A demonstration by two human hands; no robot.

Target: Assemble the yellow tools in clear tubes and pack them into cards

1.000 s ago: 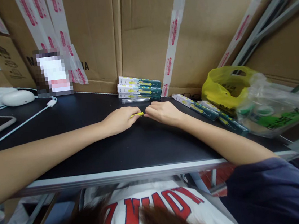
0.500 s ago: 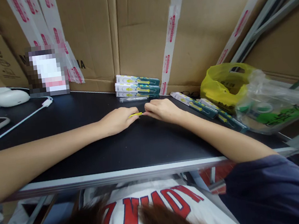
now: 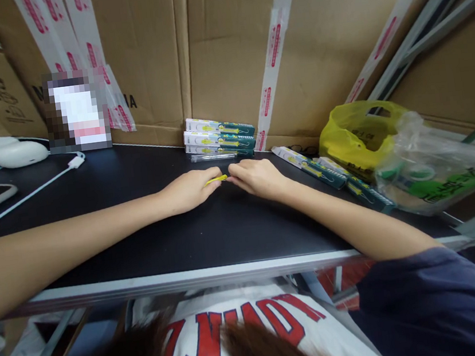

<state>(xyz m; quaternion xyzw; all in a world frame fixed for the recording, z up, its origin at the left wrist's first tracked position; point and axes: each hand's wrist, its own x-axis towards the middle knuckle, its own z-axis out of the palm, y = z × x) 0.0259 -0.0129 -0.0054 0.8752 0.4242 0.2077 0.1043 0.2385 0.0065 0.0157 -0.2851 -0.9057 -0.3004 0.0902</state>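
From the head camera, both bare forearms reach across a black surface (image 3: 141, 242) and meet near its middle. The left hand (image 3: 190, 189) lies knuckles up with its fingers curled shut around a thin yellow stick (image 3: 217, 179), which pokes out toward the right. The right hand (image 3: 259, 178) has its fingers drawn together, the tips pinched on the stick's free end, so the stick sits just above the surface between the two hands. Just behind them lies a clear slim case (image 3: 213, 157), in front of a stack of green-and-white packets (image 3: 219, 134) against the cardboard boxes (image 3: 225, 46). More such packets (image 3: 328, 175) trail off to the right, toward a yellow plastic bag (image 3: 357, 134) and a clear plastic bag (image 3: 435, 165). Far left are a white cable (image 3: 27, 194) and a white rounded device (image 3: 20, 154).
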